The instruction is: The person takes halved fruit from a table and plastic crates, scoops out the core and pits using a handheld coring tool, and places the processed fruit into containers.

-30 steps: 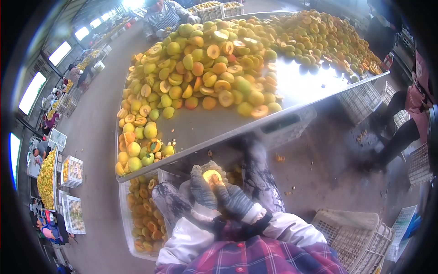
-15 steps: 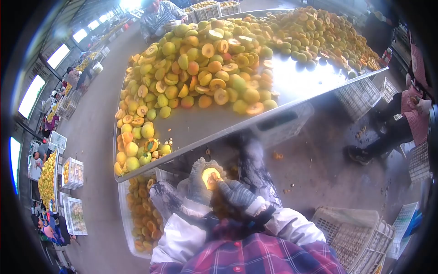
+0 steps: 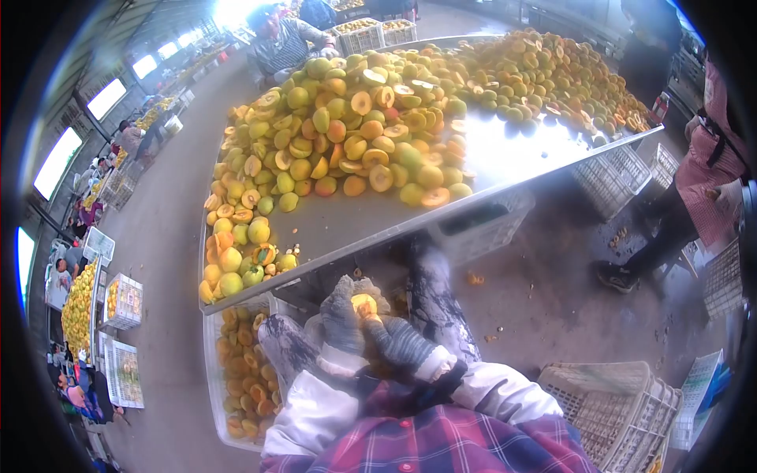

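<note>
Left hand (image 3: 337, 314): curled round cut fruit (image 3: 363, 304) | right hand (image 3: 402, 341): touching it, can't tell how closed | bin (image 3: 214, 366): near left

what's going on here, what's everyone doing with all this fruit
A person in gloves holds a piece of yellow fruit in their left hand, with the fingers of the right hand against it, in front of a metal table. Whole and cut fruit lies heaped on the table, and a pale crate below its near left corner holds cut fruit. Another person is at the table's far side.
</note>
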Demonstrator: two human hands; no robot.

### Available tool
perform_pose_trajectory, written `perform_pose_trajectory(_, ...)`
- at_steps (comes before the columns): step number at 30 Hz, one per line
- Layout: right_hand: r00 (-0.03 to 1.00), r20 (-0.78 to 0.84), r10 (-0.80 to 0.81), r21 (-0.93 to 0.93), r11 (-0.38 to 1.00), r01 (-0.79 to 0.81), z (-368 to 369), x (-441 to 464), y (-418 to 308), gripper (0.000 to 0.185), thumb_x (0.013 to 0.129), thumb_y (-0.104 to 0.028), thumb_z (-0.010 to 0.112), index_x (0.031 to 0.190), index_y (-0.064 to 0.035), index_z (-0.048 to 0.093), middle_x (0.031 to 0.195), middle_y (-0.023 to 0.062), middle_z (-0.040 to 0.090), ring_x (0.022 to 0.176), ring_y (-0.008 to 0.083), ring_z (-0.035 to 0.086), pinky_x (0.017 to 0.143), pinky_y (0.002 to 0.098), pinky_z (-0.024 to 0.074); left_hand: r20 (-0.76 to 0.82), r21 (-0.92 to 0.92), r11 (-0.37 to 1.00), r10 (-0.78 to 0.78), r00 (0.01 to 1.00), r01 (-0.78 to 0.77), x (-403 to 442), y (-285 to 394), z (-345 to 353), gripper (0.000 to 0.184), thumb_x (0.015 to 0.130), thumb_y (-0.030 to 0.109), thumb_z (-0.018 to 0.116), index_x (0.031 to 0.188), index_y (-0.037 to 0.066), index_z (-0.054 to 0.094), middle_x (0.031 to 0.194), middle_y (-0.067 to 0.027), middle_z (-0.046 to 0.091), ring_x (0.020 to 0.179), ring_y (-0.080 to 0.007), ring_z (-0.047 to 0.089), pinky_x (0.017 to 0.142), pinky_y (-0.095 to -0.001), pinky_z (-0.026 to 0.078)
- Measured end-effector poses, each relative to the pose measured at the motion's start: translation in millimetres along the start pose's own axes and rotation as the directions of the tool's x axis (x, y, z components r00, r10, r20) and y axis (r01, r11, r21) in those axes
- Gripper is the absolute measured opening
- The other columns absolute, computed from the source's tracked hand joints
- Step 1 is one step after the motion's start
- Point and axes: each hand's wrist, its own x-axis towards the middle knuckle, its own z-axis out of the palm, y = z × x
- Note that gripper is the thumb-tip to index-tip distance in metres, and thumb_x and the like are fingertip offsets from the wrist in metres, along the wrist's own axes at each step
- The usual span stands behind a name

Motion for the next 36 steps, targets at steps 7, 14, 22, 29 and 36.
perform_pose_trajectory(7, 0.999, -0.001, 0.046, 0.742, 0.67, -0.031, 6.8, -11.8, -25.5, 0.039, 0.1, -0.04, 0.047, 0.103, -0.0046, 0.063, 0.078, 0.0052, 0.061, 0.066, 0.0172, 0.057, 0.063, 0.0277, 0.0475, 0.398, 0.032, 0.739, -0.627, 0.67, 0.673, 59.4, -28.8, -54.3, 0.033, 0.096, 0.028, 0.049, 0.094, -0.001, 0.065, 0.076, -0.0086, 0.065, 0.067, -0.0194, 0.063, 0.061, -0.032, 0.052)
perform_pose_trajectory(14, 0.96, -0.226, -0.164, -0.067, 0.986, 0.153, 10.7, -14.4, -38.2, 0.031, 0.097, -0.031, 0.055, 0.1, -0.0011, 0.062, 0.083, 0.0092, 0.064, 0.071, 0.0215, 0.061, 0.066, 0.0325, 0.0499, 0.518, 0.363, 0.698, 0.399, 0.757, -0.617, 27.4, -9.4, -38.4, 0.028, 0.092, 0.023, 0.049, 0.092, 0.0, 0.066, 0.074, -0.0122, 0.065, 0.068, -0.0193, 0.063, 0.062, -0.0305, 0.051)
perform_pose_trajectory(22, 0.883, -0.17, -0.437, -0.405, 0.848, 0.342, 9.2, 8.2, 29.5, 0.018, 0.091, -0.013, 0.059, 0.104, -0.0009, 0.062, 0.083, 0.0064, 0.062, 0.075, 0.0195, 0.061, 0.069, 0.0306, 0.0511, -0.168, 0.073, 0.985, 0.169, 0.971, -0.159, 11.8, -19.9, -1.5, 0.027, 0.083, 0.022, 0.055, 0.074, 0.001, 0.069, 0.06, -0.01, 0.063, 0.058, -0.0179, 0.062, 0.056, -0.0292, 0.049)
perform_pose_trajectory(29, 0.733, 0.37, -0.57, -0.925, -0.154, 0.347, -16.7, -14.9, -10.3, 0.023, 0.095, -0.018, 0.049, 0.111, -0.0052, 0.06, 0.094, 0.0078, 0.059, 0.092, 0.02, 0.056, 0.081, 0.0315, 0.0465, 0.444, 0.214, 0.598, 0.645, 0.622, -0.773, 20.1, -33.6, -13.5, 0.02, 0.078, 0.018, 0.064, 0.088, 0.001, 0.065, 0.072, -0.0074, 0.066, 0.062, -0.0194, 0.062, 0.059, -0.03, 0.05)
perform_pose_trajectory(36, 0.631, 0.669, -0.393, -0.492, -0.87, -0.021, -26.1, -27.5, -57.2, 0.022, 0.091, -0.022, 0.051, 0.1, -0.0032, 0.059, 0.093, 0.0088, 0.058, 0.091, 0.0252, 0.055, 0.083, 0.0367, 0.0449, 0.724, 0.231, 0.421, 0.528, 0.445, -0.877, 38.2, -19.7, -43.8, 0.026, 0.073, 0.02, 0.069, 0.093, 0.004, 0.066, 0.081, -0.0058, 0.067, 0.074, -0.0198, 0.064, 0.066, -0.0321, 0.05)
